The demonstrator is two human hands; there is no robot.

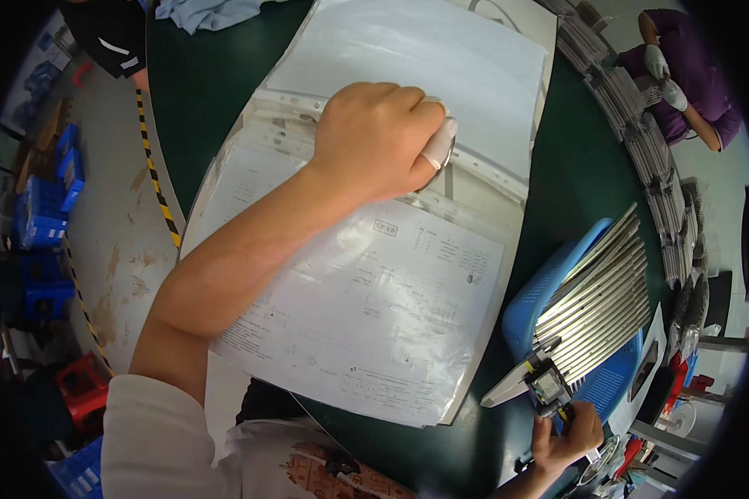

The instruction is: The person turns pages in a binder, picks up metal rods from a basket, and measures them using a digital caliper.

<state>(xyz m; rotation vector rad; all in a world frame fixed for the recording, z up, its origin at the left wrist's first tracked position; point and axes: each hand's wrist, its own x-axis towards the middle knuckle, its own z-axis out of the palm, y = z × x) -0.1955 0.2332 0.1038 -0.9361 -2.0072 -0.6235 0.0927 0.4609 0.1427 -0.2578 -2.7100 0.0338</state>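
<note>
A ring binder [516, 179] lies spread across the table, with punched clear sleeves holding printed sheets [374, 291]. My left hand [383, 137] is closed in a fist over the middle of the binder, at the row of punched holes. White covers wrap some of its fingertips, and a curved metal binder ring shows partly beneath them. At the lower right my right hand [570, 437] grips a digital caliper [548, 387], its jaws pointing left. The caliper is beside a blue plastic basket [520, 308] that holds a stack of thin metal-coloured strips [599, 299].
The green table [204, 91] has a light blue cloth [208, 12] at its far edge. Stacks of grey parts [649, 158] line the right side, where a person in purple [686, 71] works with gloved hands. Blue bins [46, 208] and a red stool [83, 387] stand left.
</note>
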